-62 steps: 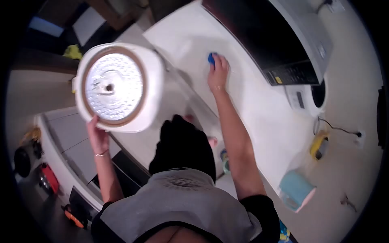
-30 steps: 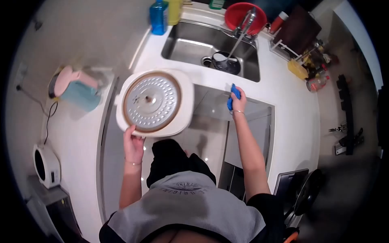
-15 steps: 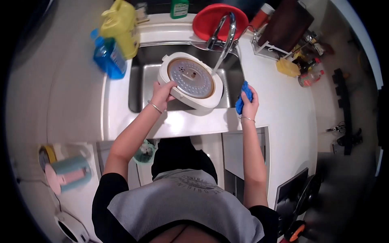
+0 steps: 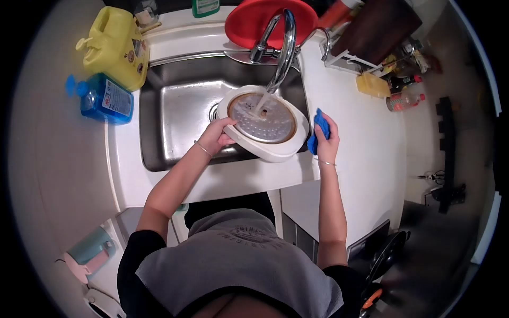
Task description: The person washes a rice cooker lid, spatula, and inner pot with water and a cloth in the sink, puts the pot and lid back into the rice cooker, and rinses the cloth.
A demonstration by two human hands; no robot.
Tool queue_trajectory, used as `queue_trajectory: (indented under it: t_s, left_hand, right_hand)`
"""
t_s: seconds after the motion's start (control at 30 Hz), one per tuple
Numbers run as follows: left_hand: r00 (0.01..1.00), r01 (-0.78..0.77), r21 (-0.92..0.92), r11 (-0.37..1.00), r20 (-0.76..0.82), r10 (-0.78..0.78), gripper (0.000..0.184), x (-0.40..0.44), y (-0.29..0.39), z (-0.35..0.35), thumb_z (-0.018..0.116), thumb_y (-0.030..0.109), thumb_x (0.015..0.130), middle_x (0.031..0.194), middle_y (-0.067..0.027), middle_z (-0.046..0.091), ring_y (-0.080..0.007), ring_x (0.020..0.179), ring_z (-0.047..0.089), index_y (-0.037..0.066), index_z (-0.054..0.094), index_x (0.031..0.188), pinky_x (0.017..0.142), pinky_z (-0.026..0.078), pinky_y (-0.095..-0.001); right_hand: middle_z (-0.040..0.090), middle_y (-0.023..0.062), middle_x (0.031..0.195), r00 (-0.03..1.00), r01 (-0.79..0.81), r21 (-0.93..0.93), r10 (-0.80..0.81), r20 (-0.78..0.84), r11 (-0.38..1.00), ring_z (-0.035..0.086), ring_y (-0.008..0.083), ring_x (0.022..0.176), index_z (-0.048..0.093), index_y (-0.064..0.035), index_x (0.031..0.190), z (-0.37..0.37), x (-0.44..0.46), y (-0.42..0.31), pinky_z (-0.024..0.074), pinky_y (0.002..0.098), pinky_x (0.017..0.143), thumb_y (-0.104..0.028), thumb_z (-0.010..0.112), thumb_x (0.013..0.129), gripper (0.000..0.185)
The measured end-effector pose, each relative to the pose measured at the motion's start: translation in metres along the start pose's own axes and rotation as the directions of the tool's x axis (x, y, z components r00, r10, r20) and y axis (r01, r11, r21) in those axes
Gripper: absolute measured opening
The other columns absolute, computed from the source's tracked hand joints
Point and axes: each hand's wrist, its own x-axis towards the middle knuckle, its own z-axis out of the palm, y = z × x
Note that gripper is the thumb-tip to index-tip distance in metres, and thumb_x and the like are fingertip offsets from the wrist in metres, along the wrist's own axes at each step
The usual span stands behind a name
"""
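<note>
Over the sink (image 4: 183,100), left grip (image 4: 216,137) clasps the lid rim (image 4: 265,151); right grip (image 4: 328,142) clutches blue cloth (image 4: 313,145).

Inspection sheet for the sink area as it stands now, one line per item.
Surface: white countertop around a stainless steel sink.
Job's things: white rounded lid with dimpled silvery disc, tilted over the sink under running water from the chrome faucet; crumpled blue cloth.
Clutter: yellow plastic jug, blue liquid bottle, red plastic basin.
Grippers: left hand on the lid's edge; right hand holding the cloth.
Cables: nothing seen around the sink.
Surroundings: teal-and-pink kettle, lower left.
</note>
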Motion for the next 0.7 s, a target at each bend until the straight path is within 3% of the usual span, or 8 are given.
queue_trajectory:
  t_s: [0.1, 0.13, 0.23, 0.3, 0.43, 0.53, 0.63, 0.7]
  left_hand:
    - [0.994, -0.110, 0.094, 0.990, -0.020, 0.112, 0.030, 0.006, -0.014, -0.002, 0.058, 0.014, 0.074, 0.088, -0.0096, 0.059, -0.0188, 0.072, 0.062, 0.003, 0.049, 0.101, 0.062, 0.054, -0.0295]
    - [0.989, -0.108, 0.122, 0.987, 0.111, 0.094, 0.037, 0.010, -0.014, -0.008, 0.059, 0.015, 0.073, 0.090, -0.0087, 0.058, -0.0175, 0.071, 0.061, 0.006, 0.045, 0.105, 0.058, 0.053, -0.0284]
    - [0.972, -0.192, 0.111, 0.975, -0.115, 0.204, 0.040, -0.014, -0.014, 0.029, 0.060, 0.014, 0.071, 0.091, -0.0076, 0.057, -0.0166, 0.071, 0.060, 0.007, 0.043, 0.107, 0.060, 0.052, -0.0293]
    - [0.956, -0.233, 0.134, 0.963, -0.148, 0.252, 0.040, -0.013, -0.020, 0.034, 0.060, 0.009, 0.070, 0.090, -0.0076, 0.057, -0.0167, 0.075, 0.060, 0.006, 0.043, 0.106, 0.064, 0.052, -0.0314]
    - [0.967, -0.211, 0.177, 0.961, -0.103, 0.231, 0.040, -0.015, -0.022, 0.047, 0.059, 0.005, 0.069, 0.088, -0.0078, 0.058, -0.0167, 0.072, 0.061, 0.004, 0.043, 0.106, 0.061, 0.053, -0.0298]
    - [0.976, -0.191, 0.162, 0.968, -0.073, 0.205, 0.040, -0.021, -0.020, 0.047, 0.058, 0.003, 0.069, 0.087, -0.0078, 0.058, -0.0166, 0.071, 0.061, 0.003, 0.043, 0.106, 0.061, 0.053, -0.0285]
    - [0.954, -0.252, 0.192, 0.948, -0.116, 0.277, 0.041, -0.024, -0.021, 0.053, 0.059, 0.002, 0.070, 0.088, -0.0080, 0.057, -0.0165, 0.074, 0.061, 0.003, 0.043, 0.107, 0.059, 0.053, -0.0278]
    - [0.940, -0.274, 0.266, 0.924, -0.128, 0.316, 0.042, -0.026, -0.016, 0.058, 0.061, 0.003, 0.069, 0.090, -0.0078, 0.057, -0.0165, 0.076, 0.061, 0.004, 0.043, 0.108, 0.057, 0.053, -0.0276]
  right_hand:
    - [0.052, 0.0133, 0.109, 0.965, 0.219, -0.159, -0.189, 0.182, 0.963, 0.047, 0.0260, 0.103, 0.053, -0.0025, 0.107, 0.012, 0.034, 0.012, 0.0364, 0.0326, 0.090, 0.000, 0.055, 0.075, 0.033]
    - [0.051, 0.0142, 0.109, 0.947, 0.265, -0.191, -0.218, 0.234, 0.945, 0.047, 0.0274, 0.103, 0.053, -0.0027, 0.107, 0.020, 0.042, 0.018, 0.0363, 0.0330, 0.090, 0.000, 0.055, 0.075, 0.033]
    - [0.050, 0.0158, 0.110, 0.869, 0.398, -0.195, -0.301, 0.393, 0.896, 0.046, 0.0308, 0.103, 0.054, -0.0022, 0.107, 0.045, 0.063, 0.039, 0.0356, 0.0348, 0.091, -0.001, 0.053, 0.075, 0.032]
    - [0.050, 0.0152, 0.110, 0.808, 0.487, -0.201, -0.352, 0.472, 0.850, 0.045, 0.0308, 0.104, 0.054, -0.0026, 0.106, 0.060, 0.070, 0.044, 0.0350, 0.0351, 0.091, -0.001, 0.053, 0.076, 0.031]
    - [0.051, 0.0134, 0.110, 0.792, 0.440, 0.093, -0.435, 0.428, 0.893, 0.045, 0.0300, 0.105, 0.057, -0.0063, 0.105, 0.110, 0.084, 0.031, 0.0345, 0.0345, 0.092, 0.001, 0.055, 0.072, 0.034]
    - [0.051, 0.0135, 0.109, 0.635, 0.240, 0.332, -0.406, 0.657, 0.912, 0.047, 0.0289, 0.104, 0.057, -0.0070, 0.104, 0.138, 0.092, 0.015, 0.0354, 0.0344, 0.092, 0.000, 0.055, 0.073, 0.032]
    - [0.053, 0.0114, 0.110, 0.521, 0.275, 0.412, -0.495, 0.695, 0.869, 0.047, 0.0261, 0.106, 0.056, -0.0050, 0.104, 0.136, 0.089, -0.007, 0.0341, 0.0324, 0.093, -0.004, 0.055, 0.075, 0.029]
    - [0.054, 0.0107, 0.109, 0.515, 0.310, 0.368, -0.480, 0.710, 0.876, 0.048, 0.0248, 0.106, 0.056, -0.0051, 0.105, 0.133, 0.079, -0.020, 0.0353, 0.0326, 0.092, -0.004, 0.055, 0.075, 0.029]
